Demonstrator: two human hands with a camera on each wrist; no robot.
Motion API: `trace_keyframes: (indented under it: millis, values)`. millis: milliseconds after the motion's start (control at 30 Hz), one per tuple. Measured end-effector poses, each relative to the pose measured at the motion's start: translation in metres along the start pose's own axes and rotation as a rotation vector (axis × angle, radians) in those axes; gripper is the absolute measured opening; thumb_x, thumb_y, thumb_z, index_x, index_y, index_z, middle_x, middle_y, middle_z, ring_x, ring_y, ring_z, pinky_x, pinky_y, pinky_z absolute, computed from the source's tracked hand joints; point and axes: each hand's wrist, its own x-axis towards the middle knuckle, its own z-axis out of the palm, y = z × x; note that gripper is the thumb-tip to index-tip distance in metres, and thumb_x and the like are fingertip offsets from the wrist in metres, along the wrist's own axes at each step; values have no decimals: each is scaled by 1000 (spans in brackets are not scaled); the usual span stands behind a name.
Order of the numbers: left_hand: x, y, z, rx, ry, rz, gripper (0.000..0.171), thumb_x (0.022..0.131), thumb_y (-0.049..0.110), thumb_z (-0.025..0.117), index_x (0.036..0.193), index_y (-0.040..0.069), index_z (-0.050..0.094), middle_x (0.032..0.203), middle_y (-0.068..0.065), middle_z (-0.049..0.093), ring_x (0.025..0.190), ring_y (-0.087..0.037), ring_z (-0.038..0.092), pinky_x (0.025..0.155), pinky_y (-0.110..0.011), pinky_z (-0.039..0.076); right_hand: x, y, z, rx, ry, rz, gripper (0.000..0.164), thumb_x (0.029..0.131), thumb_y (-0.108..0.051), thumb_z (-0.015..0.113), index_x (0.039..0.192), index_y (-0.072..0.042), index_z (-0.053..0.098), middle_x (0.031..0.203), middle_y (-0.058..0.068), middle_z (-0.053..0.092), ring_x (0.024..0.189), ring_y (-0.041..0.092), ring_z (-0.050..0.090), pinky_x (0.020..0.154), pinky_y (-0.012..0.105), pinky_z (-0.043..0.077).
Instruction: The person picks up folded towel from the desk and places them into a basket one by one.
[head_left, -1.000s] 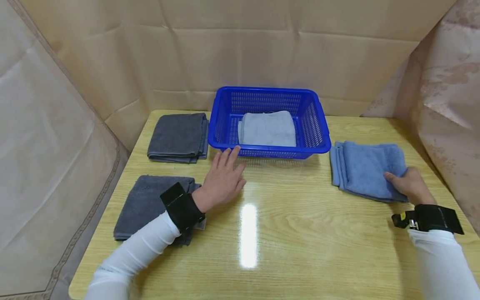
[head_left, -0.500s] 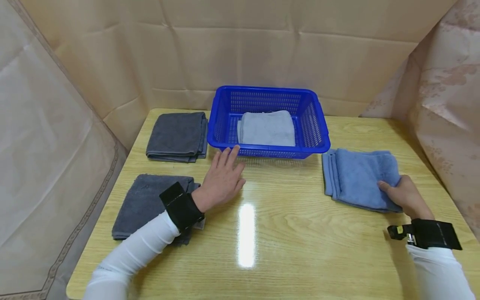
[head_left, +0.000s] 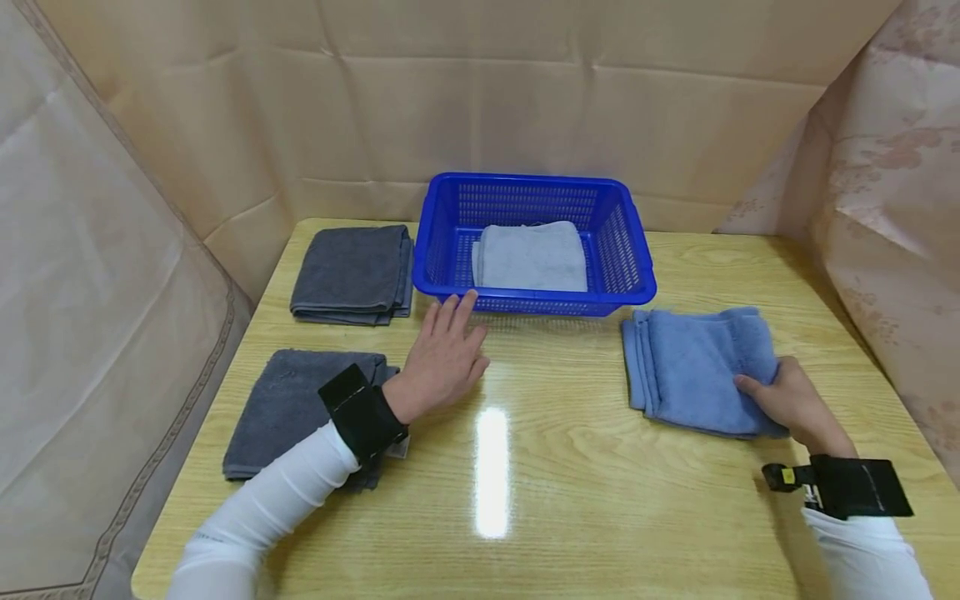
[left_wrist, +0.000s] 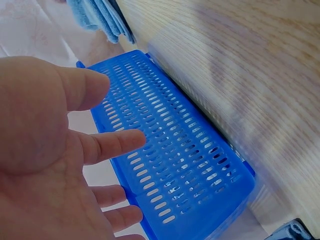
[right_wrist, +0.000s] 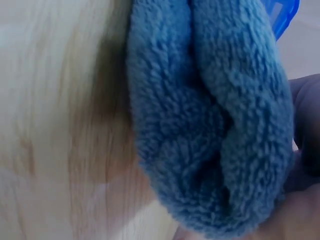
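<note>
The right grip (head_left: 797, 406) was clamped on a blue towel (head_left: 693, 367); just ahead of the left grip (head_left: 441, 362), spread apart, stood a blue basket (head_left: 577, 297).

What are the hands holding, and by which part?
The right hand grips the folded blue towel by its right edge; the left hand holds nothing.

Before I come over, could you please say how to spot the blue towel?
On the wood-grain table, find the blue basket. Off its near right corner is the blue towel, gripped by the right hand. It is medium blue, unlike the dark grey towels and pale towel.
</note>
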Motion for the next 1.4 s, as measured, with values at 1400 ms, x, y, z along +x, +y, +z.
trace_keyframes:
  millis: [1400]
  values:
    - [0, 5, -3, -113, -131, -53, 34, 104, 27, 58, 130, 5, 57, 167, -25, -2, 151, -47, 13, 121, -60, 10, -27, -55, 71, 59, -45, -79, 59, 102, -17, 60, 135, 22, 29, 126, 38, 43, 112, 47, 49, 87, 54, 47]
